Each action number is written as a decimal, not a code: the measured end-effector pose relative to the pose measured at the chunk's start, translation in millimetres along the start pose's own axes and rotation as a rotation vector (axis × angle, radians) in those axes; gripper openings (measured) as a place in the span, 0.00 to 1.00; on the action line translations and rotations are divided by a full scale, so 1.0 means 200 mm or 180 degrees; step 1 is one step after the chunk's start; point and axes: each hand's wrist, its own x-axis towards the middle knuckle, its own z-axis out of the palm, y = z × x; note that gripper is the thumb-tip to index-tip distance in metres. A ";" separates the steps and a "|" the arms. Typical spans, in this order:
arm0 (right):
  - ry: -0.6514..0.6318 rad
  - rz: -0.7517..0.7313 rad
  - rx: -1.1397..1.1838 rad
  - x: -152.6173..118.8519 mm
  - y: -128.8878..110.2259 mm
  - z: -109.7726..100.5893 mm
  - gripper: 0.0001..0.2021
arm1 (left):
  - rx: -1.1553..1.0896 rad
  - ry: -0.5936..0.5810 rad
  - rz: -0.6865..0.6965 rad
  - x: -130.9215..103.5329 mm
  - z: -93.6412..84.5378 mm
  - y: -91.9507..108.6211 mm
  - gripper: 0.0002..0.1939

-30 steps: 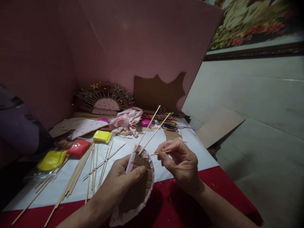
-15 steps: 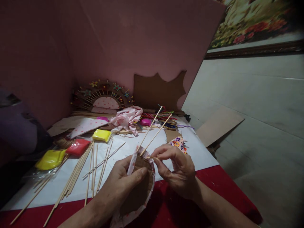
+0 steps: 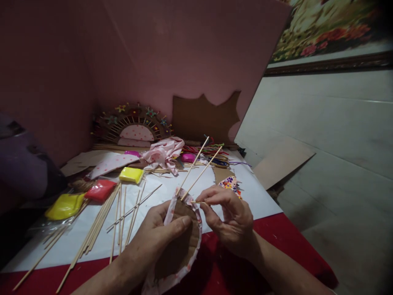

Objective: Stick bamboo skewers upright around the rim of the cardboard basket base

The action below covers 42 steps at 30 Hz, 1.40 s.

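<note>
My left hand (image 3: 167,231) is closed on a rounded cardboard piece (image 3: 179,250), its thumb pressed on the brown face. Pale pink fabric wraps over the edge of the cardboard. Two thin wooden sticks (image 3: 201,172) stick out of its top edge, slanting up and to the right. Beside them, my right hand (image 3: 225,213) pinches a short thin stick (image 3: 198,202) between thumb and fingertips, with the stick's end at the fabric-covered edge. Whether that end is inside the edge I cannot tell.
Loose wooden sticks (image 3: 95,229) lie on the white sheet (image 3: 258,196) at left, near yellow (image 3: 131,175) and red (image 3: 100,190) clay packets. Behind are crumpled pink fabric (image 3: 164,153), scissors (image 3: 219,162) and a decorated half-round cardboard fan (image 3: 135,119). A cut cardboard sheet (image 3: 202,116) leans against the pink panel.
My right hand has shifted very slightly, and the short stick's end now sits a little further right along the edge. My left hand keeps its hold on the cardboard piece.
</note>
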 end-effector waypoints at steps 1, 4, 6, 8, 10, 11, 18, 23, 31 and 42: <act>0.0026 -0.0013 0.0031 0.00 0.00 0.00 0.15 | -0.0073 0.0002 -0.0021 0.00 0.00 0.00 0.08; 0.0013 -0.0021 0.0057 0.00 -0.01 0.00 0.16 | -0.0210 0.0014 -0.0091 0.00 0.00 -0.01 0.07; -0.0103 0.0019 0.0041 0.00 -0.01 0.01 0.15 | -0.0208 -0.0001 -0.0137 0.00 0.00 -0.01 0.07; -0.0094 0.0031 0.0087 0.00 -0.01 0.01 0.15 | -0.0215 0.0012 -0.0123 0.00 0.00 0.00 0.07; 0.0049 -0.0014 0.0166 0.00 -0.01 0.01 0.16 | -0.0233 0.0023 -0.0084 0.00 0.01 0.01 0.07; 0.0109 -0.0038 0.0170 0.00 -0.01 0.01 0.16 | -0.0242 0.0041 -0.0051 0.00 0.01 0.01 0.07; -0.0224 -0.0027 -0.0308 0.00 -0.02 0.02 0.15 | -0.0294 0.0090 0.0069 0.00 0.02 0.01 0.07; -0.0312 -0.0218 -0.0359 0.00 -0.02 0.01 0.15 | -0.0304 0.0102 0.0059 0.00 0.01 0.02 0.06; -0.0120 -0.0383 -0.0305 -0.01 -0.03 0.01 0.17 | -0.0264 0.0133 0.0066 -0.01 0.02 0.02 0.07; -0.0399 -0.0806 -0.0814 -0.01 -0.02 0.02 0.17 | -0.0315 -0.0006 -0.0046 -0.01 0.01 0.03 0.06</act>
